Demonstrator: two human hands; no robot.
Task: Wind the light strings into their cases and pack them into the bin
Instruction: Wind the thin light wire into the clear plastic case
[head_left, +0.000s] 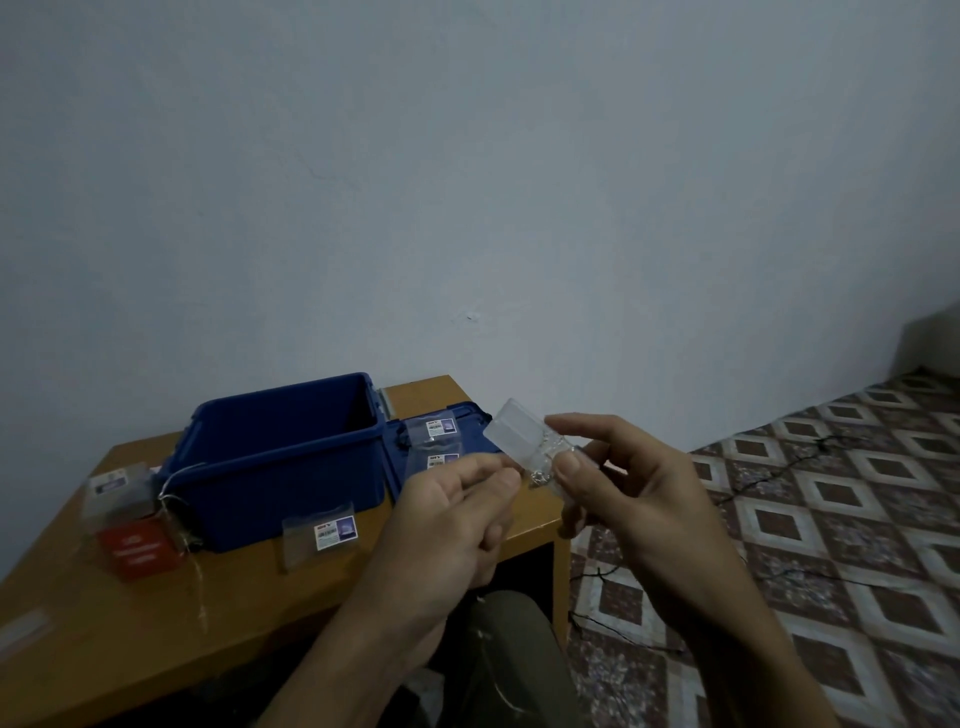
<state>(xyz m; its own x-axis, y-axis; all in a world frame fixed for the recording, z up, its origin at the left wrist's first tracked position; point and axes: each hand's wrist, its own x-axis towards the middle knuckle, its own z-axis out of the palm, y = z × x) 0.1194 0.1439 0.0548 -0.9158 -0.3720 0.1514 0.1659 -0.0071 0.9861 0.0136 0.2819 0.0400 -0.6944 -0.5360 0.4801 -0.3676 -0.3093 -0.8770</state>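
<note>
My right hand holds a clear plastic case between thumb and fingers, above the table's right end. A small bundle of thin wire light string sits at the case's lower end. My left hand pinches the wire there with thumb and forefinger. The open blue bin stands on the wooden table, to the left of my hands. Its inside looks dark, and I cannot make out any contents.
A labelled clear case leans in front of the bin. Two more cases lie on the blue lid at the right. A red box with a case on top and loose wire sits left. Patterned floor lies right.
</note>
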